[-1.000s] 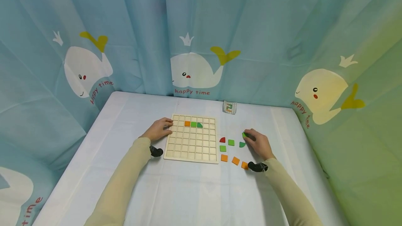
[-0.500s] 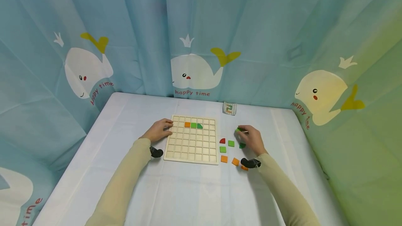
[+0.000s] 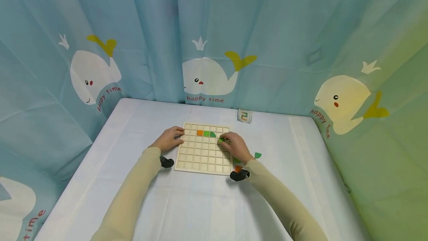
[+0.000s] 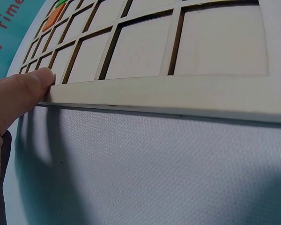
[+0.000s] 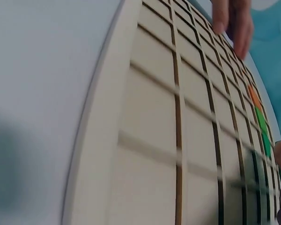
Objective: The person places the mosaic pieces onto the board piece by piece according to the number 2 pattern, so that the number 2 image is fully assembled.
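Note:
A pale wooden grid board (image 3: 197, 161) lies on the table. In one of its rows sit an orange square tile (image 3: 199, 132), a green square tile (image 3: 206, 133) and a darker green quarter-round tile (image 3: 213, 134). My left hand (image 3: 169, 139) rests on the board's left edge; its thumb (image 4: 35, 82) presses the rim in the left wrist view. Over the board's right part, my right hand (image 3: 235, 146) pinches a light green tile (image 3: 221, 141) between thumb and fingers. That tile is close to the filled row and partly covered by the fingers.
To the right of the board lie a green quarter-round tile (image 3: 258, 155), a partly covered green tile (image 3: 236, 160) and an orange tile (image 3: 237, 168). The right hand and wrist hide other tiles. A small pattern card (image 3: 245, 115) lies at the back, before the whale curtain (image 3: 284, 84).
My right hand has carried the light green tile leftward from beside the loose tiles to above the board. The left hand has stayed at the board's edge.

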Demonstrator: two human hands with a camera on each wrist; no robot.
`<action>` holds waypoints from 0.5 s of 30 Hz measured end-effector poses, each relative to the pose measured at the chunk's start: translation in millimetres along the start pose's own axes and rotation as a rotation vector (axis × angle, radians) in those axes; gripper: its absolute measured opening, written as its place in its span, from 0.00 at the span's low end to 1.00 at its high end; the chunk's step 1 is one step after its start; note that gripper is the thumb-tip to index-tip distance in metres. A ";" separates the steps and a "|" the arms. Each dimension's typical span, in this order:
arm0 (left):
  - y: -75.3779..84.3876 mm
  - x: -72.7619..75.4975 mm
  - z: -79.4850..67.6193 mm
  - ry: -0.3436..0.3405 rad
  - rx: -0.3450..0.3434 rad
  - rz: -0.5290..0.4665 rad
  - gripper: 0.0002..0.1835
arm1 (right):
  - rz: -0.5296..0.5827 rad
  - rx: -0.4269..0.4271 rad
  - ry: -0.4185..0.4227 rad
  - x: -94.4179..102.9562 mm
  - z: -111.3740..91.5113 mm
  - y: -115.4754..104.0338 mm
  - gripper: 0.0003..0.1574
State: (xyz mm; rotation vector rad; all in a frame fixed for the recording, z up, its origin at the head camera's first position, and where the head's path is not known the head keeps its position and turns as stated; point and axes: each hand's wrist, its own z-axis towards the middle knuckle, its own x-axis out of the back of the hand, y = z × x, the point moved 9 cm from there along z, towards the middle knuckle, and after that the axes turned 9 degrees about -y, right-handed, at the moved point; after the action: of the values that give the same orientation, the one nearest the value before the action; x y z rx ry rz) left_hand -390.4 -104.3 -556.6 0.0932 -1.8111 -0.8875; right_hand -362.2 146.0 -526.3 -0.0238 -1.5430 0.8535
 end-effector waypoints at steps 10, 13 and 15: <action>2.1 0.6 -1.7 -0.007 0.015 -0.011 0.27 | 0.006 0.039 -0.034 -20.1 22.3 -20.8 0.17; 1.0 0.4 -1.2 -0.004 0.009 -0.014 0.27 | -0.015 0.051 -0.032 -22.0 23.8 -23.3 0.12; 0.2 0.5 -0.9 0.004 0.001 -0.014 0.27 | -0.025 0.059 -0.029 -22.6 24.4 -24.4 0.10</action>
State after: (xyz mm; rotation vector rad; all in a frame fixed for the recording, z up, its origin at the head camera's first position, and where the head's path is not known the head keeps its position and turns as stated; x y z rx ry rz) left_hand -389.8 -104.9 -556.0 0.1079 -1.8097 -0.8951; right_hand -367.8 105.4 -530.7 0.0505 -1.5413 0.8825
